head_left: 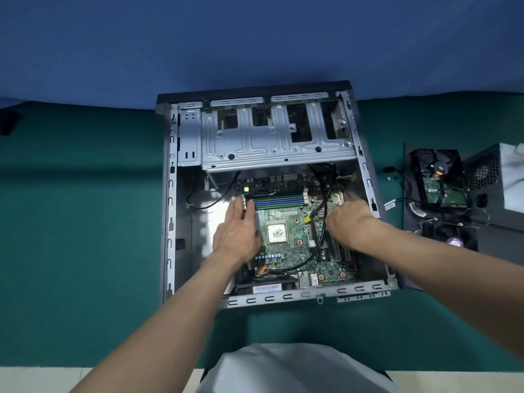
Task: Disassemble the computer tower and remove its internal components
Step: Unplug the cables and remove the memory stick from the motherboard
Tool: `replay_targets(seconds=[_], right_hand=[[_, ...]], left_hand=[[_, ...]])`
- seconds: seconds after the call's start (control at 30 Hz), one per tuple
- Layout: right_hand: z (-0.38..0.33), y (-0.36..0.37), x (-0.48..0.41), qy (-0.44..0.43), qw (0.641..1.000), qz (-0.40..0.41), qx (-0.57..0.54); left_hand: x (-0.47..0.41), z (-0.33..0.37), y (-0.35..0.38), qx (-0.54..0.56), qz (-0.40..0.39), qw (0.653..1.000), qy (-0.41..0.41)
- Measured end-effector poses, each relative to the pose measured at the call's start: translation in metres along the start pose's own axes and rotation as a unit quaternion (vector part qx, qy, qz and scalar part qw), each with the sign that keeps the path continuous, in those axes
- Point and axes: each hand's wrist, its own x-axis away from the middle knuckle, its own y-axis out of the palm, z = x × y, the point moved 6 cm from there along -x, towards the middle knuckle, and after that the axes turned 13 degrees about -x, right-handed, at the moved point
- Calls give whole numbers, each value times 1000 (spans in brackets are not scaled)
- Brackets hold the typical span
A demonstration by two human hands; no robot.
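Observation:
The computer tower point(170, 199) lies open on its side on the green table. Inside it sits the green motherboard point(286, 252) with a bare CPU point(276, 233) at its middle and memory slots point(279, 200) above. My left hand point(236, 235) lies flat on the board's left edge, fingers straight and reaching up to the slot latches. My right hand point(350, 226) is curled over the board's right side among black cables point(317, 239); its fingertips are hidden, so what they hold is unclear. An empty metal drive cage point(278, 146) fills the case's far end.
To the right of the case lie removed parts: a hard drive point(442, 185), a power supply point(502, 182), a fan point(453, 239) and loose cables. A blue wall stands close behind the case. A small black object point(8, 123) sits at the table's far left.

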Motion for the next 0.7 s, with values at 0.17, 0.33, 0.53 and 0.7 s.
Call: replay_targets(seconds=[0.17,0.33,0.53,0.7], right_hand=[[0,-17,-4,64,949,178,-253],[0,-31,-9,48,826,334,-452],[-7,-31,-38,61,833,314,-451],[15,-7,-51,185,809,271,-488]], left_hand=[[-4,-6,1,13,33,999,-4],[-12,-21,-7,223,101,965,-93],[-36,-40,-7,328,86,915,-217],[-46,-45,-6,365,67,889,-271]])
